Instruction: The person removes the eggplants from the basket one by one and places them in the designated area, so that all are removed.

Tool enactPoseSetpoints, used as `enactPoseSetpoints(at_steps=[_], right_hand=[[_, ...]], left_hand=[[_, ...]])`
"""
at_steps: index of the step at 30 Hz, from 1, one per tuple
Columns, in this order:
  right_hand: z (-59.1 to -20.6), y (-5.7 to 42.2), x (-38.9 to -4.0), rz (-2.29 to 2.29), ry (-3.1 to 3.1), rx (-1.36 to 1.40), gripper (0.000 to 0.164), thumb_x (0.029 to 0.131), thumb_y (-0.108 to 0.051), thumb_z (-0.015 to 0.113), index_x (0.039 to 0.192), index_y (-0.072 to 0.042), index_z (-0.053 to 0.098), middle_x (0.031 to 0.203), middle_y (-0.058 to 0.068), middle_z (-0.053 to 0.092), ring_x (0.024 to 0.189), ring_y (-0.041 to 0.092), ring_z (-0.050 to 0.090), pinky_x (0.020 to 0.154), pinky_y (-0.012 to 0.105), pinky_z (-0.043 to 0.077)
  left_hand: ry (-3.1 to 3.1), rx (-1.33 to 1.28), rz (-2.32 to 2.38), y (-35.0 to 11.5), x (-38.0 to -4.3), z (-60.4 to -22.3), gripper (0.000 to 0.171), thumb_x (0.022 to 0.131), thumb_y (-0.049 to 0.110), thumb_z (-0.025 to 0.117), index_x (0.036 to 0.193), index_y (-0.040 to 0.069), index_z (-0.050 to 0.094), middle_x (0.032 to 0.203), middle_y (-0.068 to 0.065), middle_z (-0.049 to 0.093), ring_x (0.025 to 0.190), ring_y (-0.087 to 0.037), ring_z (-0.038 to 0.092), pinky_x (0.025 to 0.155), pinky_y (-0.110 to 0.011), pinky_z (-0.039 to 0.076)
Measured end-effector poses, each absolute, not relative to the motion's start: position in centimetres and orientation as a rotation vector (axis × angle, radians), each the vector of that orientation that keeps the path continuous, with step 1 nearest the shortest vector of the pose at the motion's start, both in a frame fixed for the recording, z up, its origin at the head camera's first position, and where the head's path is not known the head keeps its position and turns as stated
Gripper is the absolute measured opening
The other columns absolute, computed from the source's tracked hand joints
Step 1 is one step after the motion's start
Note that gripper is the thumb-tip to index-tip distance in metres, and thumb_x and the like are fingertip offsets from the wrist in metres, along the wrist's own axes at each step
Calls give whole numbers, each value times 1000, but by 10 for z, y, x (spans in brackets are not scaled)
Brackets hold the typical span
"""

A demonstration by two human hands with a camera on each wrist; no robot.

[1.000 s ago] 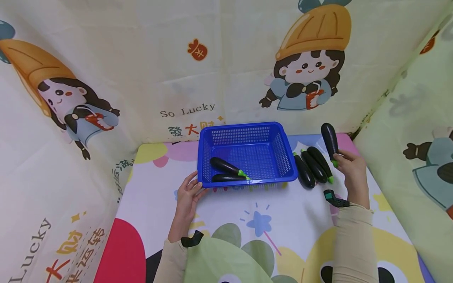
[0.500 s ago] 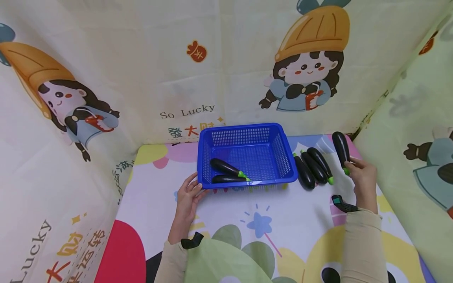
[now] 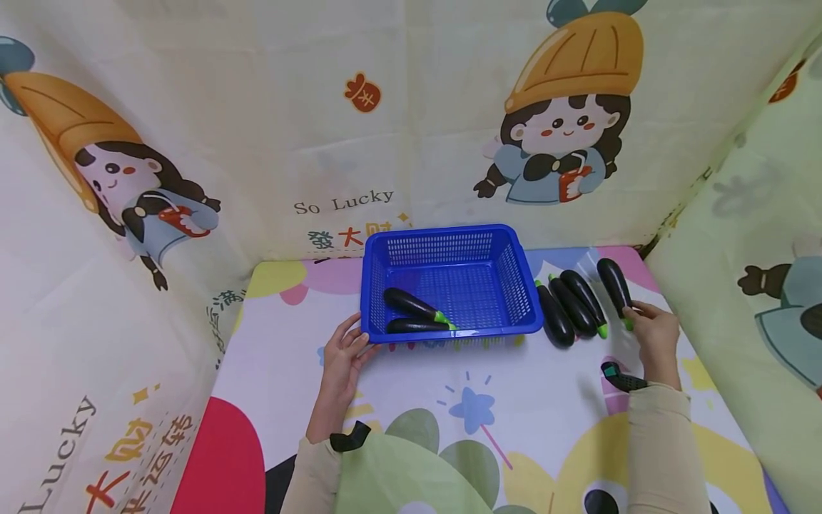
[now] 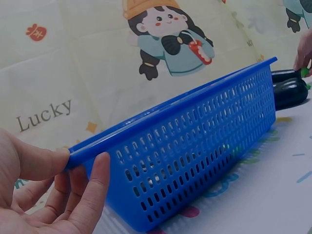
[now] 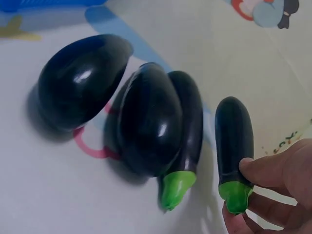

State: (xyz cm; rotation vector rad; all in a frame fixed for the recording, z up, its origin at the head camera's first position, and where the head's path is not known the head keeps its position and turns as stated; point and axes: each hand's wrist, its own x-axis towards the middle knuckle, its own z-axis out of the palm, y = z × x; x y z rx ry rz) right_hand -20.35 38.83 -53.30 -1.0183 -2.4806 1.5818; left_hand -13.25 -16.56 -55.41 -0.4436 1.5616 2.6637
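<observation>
My right hand (image 3: pixel 656 341) pinches an eggplant (image 5: pixel 235 139) near its green stem end, thumb on one side and fingers behind. To its left, three more eggplants (image 3: pixel 574 307) lie side by side on the table. At the near left corner of a blue plastic basket (image 3: pixel 452 333), my left hand (image 3: pixel 343 360) grips the rim. In the left wrist view the thumb (image 4: pixel 41 161) lies over that rim, with the fingers beneath and against the outer wall. Inside the basket, two eggplants (image 3: pixel 411 305) lie toward the near left side.
A tablecloth with cartoon prints (image 3: pixel 449 378) covers the table. Printed cloth walls (image 3: pixel 437 157) stand close behind the basket and along both sides. A black strap with a device (image 3: pixel 621 378) is on the right wrist.
My right hand moves to the right with the eggplant, then lowers it toward the table beside the other three. The left hand stays on the basket rim.
</observation>
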Motion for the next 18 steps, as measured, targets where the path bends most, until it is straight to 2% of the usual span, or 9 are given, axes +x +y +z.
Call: enactPoseSetpoints(at_steps=[2,5,8,12,18], right_hand=[[-537,388,-203,1590,-2481,-1021,53,102,-22,65,150,-1,53,69,-32,52,75,-6,49,61,8,45],[-543,387,-204,1584,-2499,-1012,51,102,-21,65,149,-2,55,76,-26,60,72,-8,51,62,9,47],[-546,386,-204,1548,-2550,-988,50,103,-23,64,149,-4,55,84,-23,65,76,-6,50,63,9,46],[-549,385,-204,1509,-2609,-966,49,103,-24,64,149,-6,56,82,-26,65,85,-1,48,66,11,44],[-552,383,-203,1479,-2638,-966,48,104,-21,62,148,-5,56,77,-27,62,87,0,48,66,11,43]], left_hand=[[1579,-431,2658,-166,-133,-554,54,101,-4,60,152,8,48,110,-3,67,93,-13,72,87,-33,65],[1585,-424,2654,-166,-133,-555,55,101,-4,60,153,7,46,110,-3,67,93,-13,72,88,-34,65],[1578,-421,2654,-166,-133,-554,56,101,-4,60,154,7,46,110,-3,67,93,-14,72,90,-36,65],[1582,-419,2642,-167,-133,-553,56,101,-4,60,154,7,45,111,-3,67,94,-14,72,94,-39,64],[1575,-438,2633,-167,-132,-552,55,102,-4,59,154,8,45,111,-3,67,94,-13,72,95,-40,63]])
